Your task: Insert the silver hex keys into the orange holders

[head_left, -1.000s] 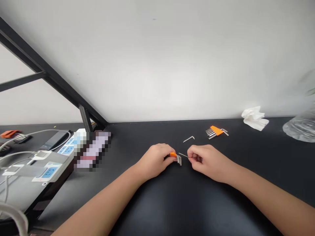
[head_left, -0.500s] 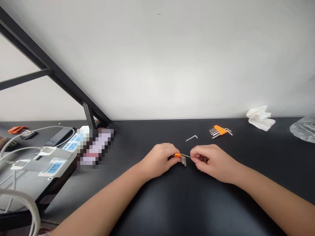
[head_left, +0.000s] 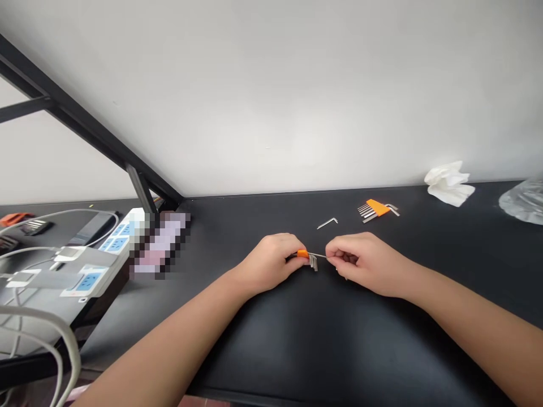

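Between thumb and fingers, my left hand [head_left: 274, 263] grips an orange hex key holder [head_left: 302, 254] with several bent metal keys hanging from its right end. My right hand [head_left: 367, 263] is closed in a pinch on a thin hex key [head_left: 317, 255], which reaches left to the orange holder. Whether its tip sits inside the holder I cannot tell. Beyond my hands, a loose L-shaped hex key [head_left: 327, 223] lies on the black table. A second orange holder [head_left: 377, 209] filled with hex keys rests farther back to the right.
Crumpled white tissue [head_left: 449, 183] and a clear plastic bag [head_left: 524, 200] lie near the wall at right. On the left are a white power strip [head_left: 93, 280] with plugged chargers, looping white cables, a dark phone [head_left: 95, 226] and a black metal frame [head_left: 91, 130].
The view has tipped down slightly, so the table sits higher in the picture. Both hands keep their grips, and the holder and pinched key look nearly unchanged relative to each other.
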`<state>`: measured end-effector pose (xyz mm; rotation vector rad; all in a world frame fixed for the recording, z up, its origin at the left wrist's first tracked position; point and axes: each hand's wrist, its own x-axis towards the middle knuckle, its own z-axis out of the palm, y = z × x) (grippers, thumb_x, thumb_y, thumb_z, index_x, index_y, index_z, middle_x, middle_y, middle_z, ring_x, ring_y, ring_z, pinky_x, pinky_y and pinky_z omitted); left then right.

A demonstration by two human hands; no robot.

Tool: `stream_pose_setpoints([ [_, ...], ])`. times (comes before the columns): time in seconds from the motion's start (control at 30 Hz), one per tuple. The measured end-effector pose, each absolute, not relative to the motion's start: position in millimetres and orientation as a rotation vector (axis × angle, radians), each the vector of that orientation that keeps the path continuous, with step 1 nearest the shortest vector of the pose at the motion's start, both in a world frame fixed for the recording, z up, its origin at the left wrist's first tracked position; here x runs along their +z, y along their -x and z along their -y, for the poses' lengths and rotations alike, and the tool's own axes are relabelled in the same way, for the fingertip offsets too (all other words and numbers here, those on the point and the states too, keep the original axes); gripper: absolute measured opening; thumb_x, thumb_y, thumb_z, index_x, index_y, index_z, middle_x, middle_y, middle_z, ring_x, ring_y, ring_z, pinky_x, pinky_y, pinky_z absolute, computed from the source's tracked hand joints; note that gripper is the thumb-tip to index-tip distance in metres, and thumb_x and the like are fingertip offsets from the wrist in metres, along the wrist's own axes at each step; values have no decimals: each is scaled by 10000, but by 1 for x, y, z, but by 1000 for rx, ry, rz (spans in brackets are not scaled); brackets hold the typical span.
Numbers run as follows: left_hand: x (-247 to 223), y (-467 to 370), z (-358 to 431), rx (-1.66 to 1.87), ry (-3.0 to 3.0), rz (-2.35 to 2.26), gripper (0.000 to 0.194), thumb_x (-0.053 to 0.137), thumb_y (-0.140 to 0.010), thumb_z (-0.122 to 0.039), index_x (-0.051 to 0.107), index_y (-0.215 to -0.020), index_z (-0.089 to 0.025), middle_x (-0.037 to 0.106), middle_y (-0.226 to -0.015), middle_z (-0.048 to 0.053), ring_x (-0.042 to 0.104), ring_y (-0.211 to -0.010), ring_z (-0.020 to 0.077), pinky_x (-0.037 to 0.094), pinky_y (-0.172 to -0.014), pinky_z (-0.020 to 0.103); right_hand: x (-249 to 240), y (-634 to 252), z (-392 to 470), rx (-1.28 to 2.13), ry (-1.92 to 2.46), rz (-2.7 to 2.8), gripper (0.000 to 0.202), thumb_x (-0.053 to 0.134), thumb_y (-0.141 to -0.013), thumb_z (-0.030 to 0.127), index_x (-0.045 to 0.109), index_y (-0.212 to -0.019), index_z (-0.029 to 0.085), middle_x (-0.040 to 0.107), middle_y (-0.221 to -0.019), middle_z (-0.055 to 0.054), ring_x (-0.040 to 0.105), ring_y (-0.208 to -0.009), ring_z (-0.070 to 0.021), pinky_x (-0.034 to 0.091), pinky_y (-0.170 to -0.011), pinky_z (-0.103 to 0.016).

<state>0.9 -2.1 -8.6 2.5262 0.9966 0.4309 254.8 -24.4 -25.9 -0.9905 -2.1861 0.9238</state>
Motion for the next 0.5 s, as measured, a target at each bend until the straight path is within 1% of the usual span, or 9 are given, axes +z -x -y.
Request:
stream_pose_setpoints([
  [0.07, -9, 0, 2, 407, -2548, -981, 101, 671, -974, -237, 679, -882, -198, 719, -868, -12, 660, -829, 143, 486, -790, 259, -23, -255, 26, 969, 1016, 2172, 158, 525, -889, 149, 534, -743, 209, 526, -664, 40, 460, -596, -100, 351, -560, -231],
  [0.17, -10, 0, 2, 365, -2579, -963, 113, 668, -977, -248, 670, -877, -194, 714, -865, -6, 655, -835, 152, 483, -811, 275, -19, -255, 27, 1147, 1090, 2111, 159, 541, -894, 184, 551, -738, 211, 559, -651, 40, 520, -582, -106, 390, -551, -230],
  [0.27, -9, 0, 2, 353, -2588, -968, 117, 664, -977, -252, 662, -877, -192, 710, -865, -2, 646, -822, 154, 481, -812, 284, -19, -254, 26, 1389, 1180, 1955, 138, 568, -921, 263, 626, -804, 216, 607, -664, 32, 580, -582, -122, 452, -548, -233],
  [0.33, -9, 0, 3, 362, -2585, -965, 118, 665, -976, -254, 660, -874, -196, 703, -848, -6, 635, -803, 149, 478, -805, 281, -20, -252, 24, 1514, 1219, 1836, 156, 590, -934, 320, 679, -862, 214, 624, -655, 25, 596, -577, -128, 485, -559, -240],
  [0.43, -10, -4, 5, 360, -2578, -925, 129, 676, -973, -273, 661, -866, -202, 694, -819, -16, 620, -773, 141, 472, -812, 280, -22, -248, 22, 1623, 1213, 1755, 206, 612, -942, 367, 713, -876, 199, 628, -618, 17, 590, -546, -127, 495, -556, -247],
  [0.5, -12, -7, 7, 364, -2564, -916, 150, 679, -970, -282, 654, -847, -199, 686, -793, -20, 612, -749, 136, 467, -804, 279, -23, -242, 23, 1634, 1181, 1742, 209, 624, -943, 389, 706, -897, 202, 651, -648, 12, 599, -551, -132, 486, -542, -251],
])
